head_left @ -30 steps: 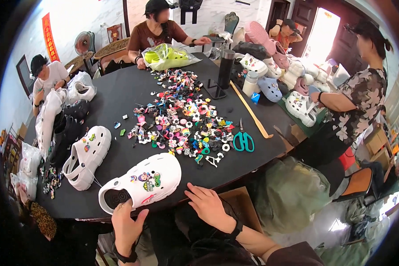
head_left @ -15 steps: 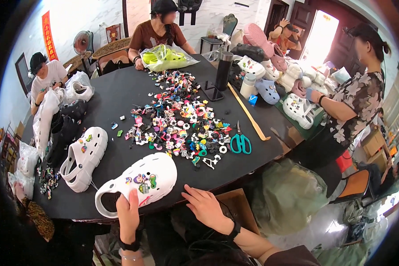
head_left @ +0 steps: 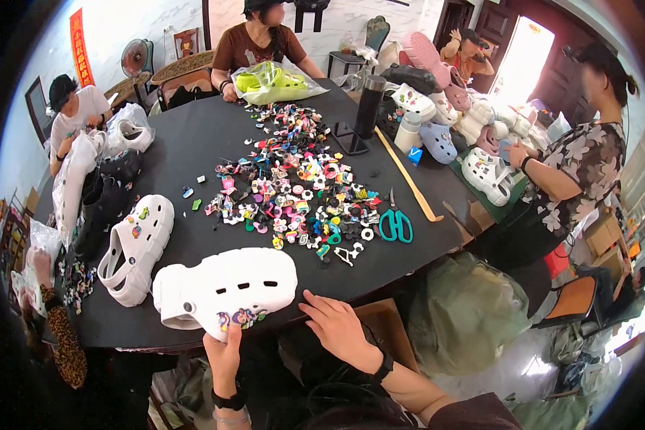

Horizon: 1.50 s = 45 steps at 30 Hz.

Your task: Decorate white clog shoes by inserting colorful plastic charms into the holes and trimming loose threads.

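Observation:
At the near table edge, my left hand [head_left: 224, 362] grips a white clog [head_left: 254, 272] by its lower side, thumb next to the charms. The clog is tipped over, so its side with a row of dark slots faces up and its colourful shoe charms [head_left: 238, 317] turn toward me. My right hand [head_left: 340, 335] is empty beside the toe, fingers stretched out and apart from the clog. Left of it lies a second white clog [head_left: 137, 244] with a few charms on it. A wide pile of loose shoe charms [head_left: 301, 186] covers the table's middle.
Teal-handled scissors [head_left: 395, 225], a yellow stick [head_left: 408, 176], a phone [head_left: 349, 138] and a black bottle [head_left: 370, 107] lie or stand to the right. Clogs are heaped at the far right [head_left: 437, 143]. Several people work around the black table [head_left: 183, 147]; a sleeved arm [head_left: 66, 351] reaches in at left.
My left hand has rolled the clog toward me, bringing its slotted side upward and its charms lower. My right hand stays by the toe, nearly still. The whole view has shifted slightly.

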Tool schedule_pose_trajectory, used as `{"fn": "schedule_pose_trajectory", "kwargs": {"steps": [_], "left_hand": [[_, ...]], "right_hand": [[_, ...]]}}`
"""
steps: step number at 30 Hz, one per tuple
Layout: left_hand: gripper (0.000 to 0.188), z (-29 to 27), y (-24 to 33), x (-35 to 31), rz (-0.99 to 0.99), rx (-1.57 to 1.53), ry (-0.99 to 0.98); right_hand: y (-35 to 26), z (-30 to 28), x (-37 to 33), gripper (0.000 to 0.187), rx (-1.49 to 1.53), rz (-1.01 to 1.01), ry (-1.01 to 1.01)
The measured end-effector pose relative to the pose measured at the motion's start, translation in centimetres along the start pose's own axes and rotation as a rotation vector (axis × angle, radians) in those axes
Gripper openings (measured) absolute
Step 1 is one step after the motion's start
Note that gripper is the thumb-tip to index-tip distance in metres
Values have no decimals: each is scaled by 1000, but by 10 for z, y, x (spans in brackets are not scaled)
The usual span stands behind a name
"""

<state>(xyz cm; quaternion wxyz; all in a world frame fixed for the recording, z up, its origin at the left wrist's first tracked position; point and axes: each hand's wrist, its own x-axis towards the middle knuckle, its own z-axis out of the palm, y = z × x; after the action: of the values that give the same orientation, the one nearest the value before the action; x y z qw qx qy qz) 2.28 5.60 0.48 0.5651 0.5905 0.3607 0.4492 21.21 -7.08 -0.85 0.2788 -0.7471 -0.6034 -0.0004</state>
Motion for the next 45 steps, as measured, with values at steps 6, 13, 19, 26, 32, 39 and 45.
{"fn": "schedule_pose_trajectory", "kwargs": {"steps": [6,13,19,26,32,39,45], "left_hand": [[23,12,7,3,-4,-46,29],[22,28,42,-8,-95,-63,143],[21,35,56,-32,-113,-46,149],[21,30,44,-32,-116,-30,133],[24,27,41,-34,-110,9,109],[22,29,44,-29,-125,40,108],[26,22,44,-35,-131,-31,17]], "right_hand": [[2,-3,2,39,7,-5,-7],[7,-3,1,40,55,-20,-20],[-1,3,-5,46,20,17,-16],[-4,2,-6,49,-31,10,-21],[-7,0,-5,39,-37,-3,44],[-1,-3,0,48,33,-8,-84],[-1,-1,-2,41,-6,-33,-15]]}}
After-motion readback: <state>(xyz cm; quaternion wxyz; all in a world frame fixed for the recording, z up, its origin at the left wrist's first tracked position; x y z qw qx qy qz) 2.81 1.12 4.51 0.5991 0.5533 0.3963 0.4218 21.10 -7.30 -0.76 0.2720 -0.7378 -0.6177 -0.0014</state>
